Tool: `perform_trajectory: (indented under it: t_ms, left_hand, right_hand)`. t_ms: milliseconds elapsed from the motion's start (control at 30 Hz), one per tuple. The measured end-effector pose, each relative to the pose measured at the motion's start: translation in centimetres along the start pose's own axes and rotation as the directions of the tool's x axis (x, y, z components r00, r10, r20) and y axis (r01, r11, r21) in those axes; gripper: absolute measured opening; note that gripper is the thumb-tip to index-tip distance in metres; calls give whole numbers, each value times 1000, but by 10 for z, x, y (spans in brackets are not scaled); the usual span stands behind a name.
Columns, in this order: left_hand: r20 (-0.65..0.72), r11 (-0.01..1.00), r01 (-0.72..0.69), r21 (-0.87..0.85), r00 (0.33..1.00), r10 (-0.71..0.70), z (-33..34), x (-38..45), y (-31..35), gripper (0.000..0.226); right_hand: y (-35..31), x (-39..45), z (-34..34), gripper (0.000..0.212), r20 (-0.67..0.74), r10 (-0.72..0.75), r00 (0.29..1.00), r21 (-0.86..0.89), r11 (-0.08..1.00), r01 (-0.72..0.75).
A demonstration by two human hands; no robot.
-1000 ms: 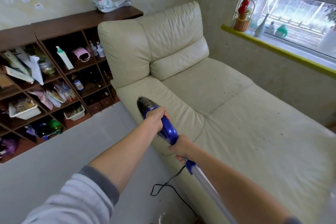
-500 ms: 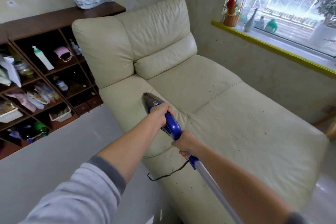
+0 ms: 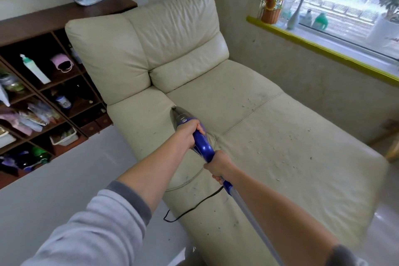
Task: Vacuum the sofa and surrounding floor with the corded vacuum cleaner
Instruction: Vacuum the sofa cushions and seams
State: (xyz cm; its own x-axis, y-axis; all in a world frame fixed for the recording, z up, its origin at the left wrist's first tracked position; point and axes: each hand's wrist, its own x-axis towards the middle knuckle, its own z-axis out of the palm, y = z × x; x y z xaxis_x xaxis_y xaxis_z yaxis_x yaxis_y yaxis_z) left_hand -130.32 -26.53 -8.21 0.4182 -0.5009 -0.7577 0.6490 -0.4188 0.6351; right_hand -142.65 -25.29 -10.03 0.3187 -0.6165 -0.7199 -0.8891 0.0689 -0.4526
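From the head view, a cream leather sofa [image 3: 248, 114] fills the middle of the room, its puffy back cushions creased and its long flat seat speckled with pale crumbs and dark grit. Above the sofa's seat, close to the seam beside the armrest, a corded vacuum cleaner [image 3: 200, 142] is held out, with a glossy blue plastic body, a smoky tapered nozzle pointing toward the back cushions and a dull metal tube running back toward the camera. The left hand [image 3: 187, 134] wraps the front of the blue body just behind the nozzle, fingers closed tightly around it. The right hand [image 3: 218, 164] clamps the rear of the handle where blue plastic meets the tube, fingers curled fully shut. A thin black cord [image 3: 194, 205] droops from the handle across the sofa's front edge. Left of the sofa stands a dark wooden shelf [image 3: 49, 84] of slanted cubbies; right of it a yellow-edged windowsill [image 3: 323, 49].
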Motion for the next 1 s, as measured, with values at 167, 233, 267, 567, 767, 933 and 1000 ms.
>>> perform_trajectory:
  t_ms: [167, 233, 267, 567, 767, 933, 1000]
  left_hand:
    - [86, 974, -37, -223, 995, 57, -18, 9, 1, 29]
    - [109, 930, -45, -366, 990, 91, -28, 9, -2, 31]
    - [115, 892, -38, -451, 988, 100, -31, 8, -3, 31]
    - [65, 886, -18, -464, 996, 54, -53, -9, -1, 34]
    - [-8, 918, -61, -393, 998, 63, -68, -28, -9, 34]
    - [-44, 908, -97, -407, 995, 87, -95, -38, -12, 35]
    - [-55, 904, -113, -411, 994, 100, -105, -41, -13, 34]
  right_hand:
    - [-14, 5, 1, 11, 45, -6, 999, -73, 997, 9]
    - [-21, 4, 2, 18, 94, 20, 995, -49, 999, -16]
    - [-26, 2, 4, 21, 115, 33, 993, -36, 999, -29]
    - [-38, -15, 34, 11, 102, -10, 995, -48, 999, 15]
    - [-31, -32, 66, 23, 110, -45, 993, 113, 993, 32]
    - [-39, -47, 85, 25, 132, -64, 989, 114, 992, 49]
    - [-43, -52, 91, 20, 133, -79, 988, 91, 994, 67]
